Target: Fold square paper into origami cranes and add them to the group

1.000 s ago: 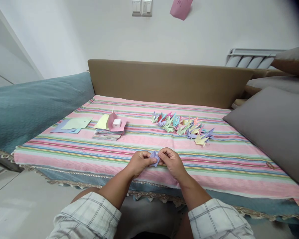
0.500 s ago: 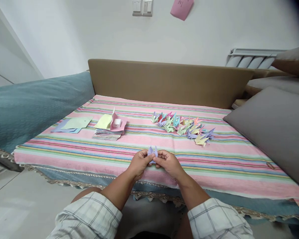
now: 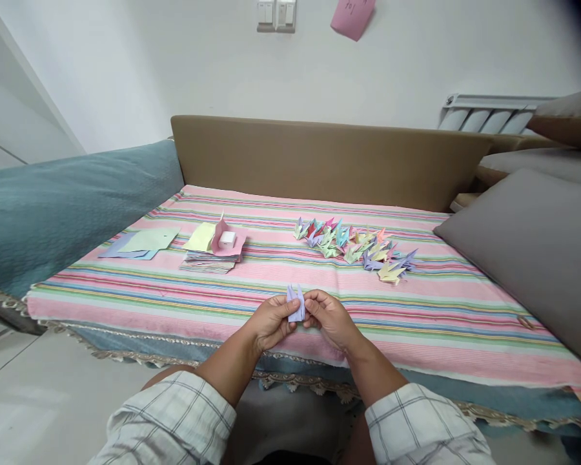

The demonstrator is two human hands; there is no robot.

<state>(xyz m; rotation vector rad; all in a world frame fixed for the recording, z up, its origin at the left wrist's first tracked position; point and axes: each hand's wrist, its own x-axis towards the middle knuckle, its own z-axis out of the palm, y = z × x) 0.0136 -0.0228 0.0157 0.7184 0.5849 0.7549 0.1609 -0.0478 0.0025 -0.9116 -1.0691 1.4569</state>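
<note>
A small folded piece of lavender origami paper is held upright between both hands, two narrow points sticking up at its top. My left hand pinches it from the left, the thumb lying across its front. At its right edge, my right hand grips the paper between thumb and fingers. Beyond the hands, to the right, lies a group of several folded paper cranes in many colours. To the left is a stack of paper sheets topped by a curled pink sheet and a small white block.
Loose green and blue sheets lie at the far left on the striped cloth. A brown backrest runs behind, a teal armrest stands left, and grey cushions lean at the right. A small brown loop lies near them.
The lavender paper has gone from a flatter diamond shape to a narrow upright form with two points. My right hand's fingers have shifted along its right edge.
</note>
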